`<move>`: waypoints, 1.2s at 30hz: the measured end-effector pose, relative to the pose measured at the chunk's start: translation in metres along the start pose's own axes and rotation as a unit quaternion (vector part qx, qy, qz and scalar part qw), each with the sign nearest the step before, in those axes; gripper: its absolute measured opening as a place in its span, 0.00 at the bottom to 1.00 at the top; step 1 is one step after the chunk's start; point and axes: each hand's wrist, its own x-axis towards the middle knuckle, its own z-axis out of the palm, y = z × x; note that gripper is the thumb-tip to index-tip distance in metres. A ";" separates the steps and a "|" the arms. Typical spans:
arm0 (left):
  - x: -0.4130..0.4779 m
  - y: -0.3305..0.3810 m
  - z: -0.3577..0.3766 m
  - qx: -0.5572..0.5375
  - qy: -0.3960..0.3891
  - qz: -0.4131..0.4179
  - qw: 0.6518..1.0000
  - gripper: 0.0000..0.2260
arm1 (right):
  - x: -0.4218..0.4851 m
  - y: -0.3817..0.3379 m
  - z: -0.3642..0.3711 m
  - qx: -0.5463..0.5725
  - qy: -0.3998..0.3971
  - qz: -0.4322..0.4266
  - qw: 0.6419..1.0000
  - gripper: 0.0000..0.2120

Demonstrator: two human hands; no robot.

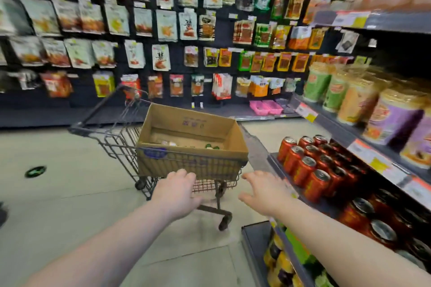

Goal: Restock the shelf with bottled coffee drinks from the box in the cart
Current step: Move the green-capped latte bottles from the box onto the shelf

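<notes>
An open cardboard box sits in a small wire cart in the aisle ahead of me. Near the box's bottom a few bottle tops show, one with a green cap; the rest of the inside is mostly bare cardboard. My left hand is stretched out low in front of the cart's near end, fingers loosely curled and holding nothing. My right hand reaches forward beside it, fingers spread and empty, close to the edge of the shelf on the right.
The right-hand shelving holds red cans, tall snack tubs above, and yellow bottles below. A wall of hanging snack packets fills the far side. Pale floor lies to the left, with a round green sticker.
</notes>
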 end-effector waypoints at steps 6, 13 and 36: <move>0.083 -0.004 -0.008 -0.001 -0.001 -0.052 0.999 0.25 | 0.092 0.021 -0.005 0.016 -0.020 -0.043 0.999 0.26; 0.145 -0.007 0.002 -0.017 -0.010 -0.081 0.997 0.25 | 0.177 0.039 0.000 0.017 -0.050 -0.070 0.996 0.26; 0.395 -0.195 0.026 -0.022 -0.109 -0.033 0.993 0.26 | 0.433 -0.029 0.026 0.028 -0.124 0.020 0.992 0.26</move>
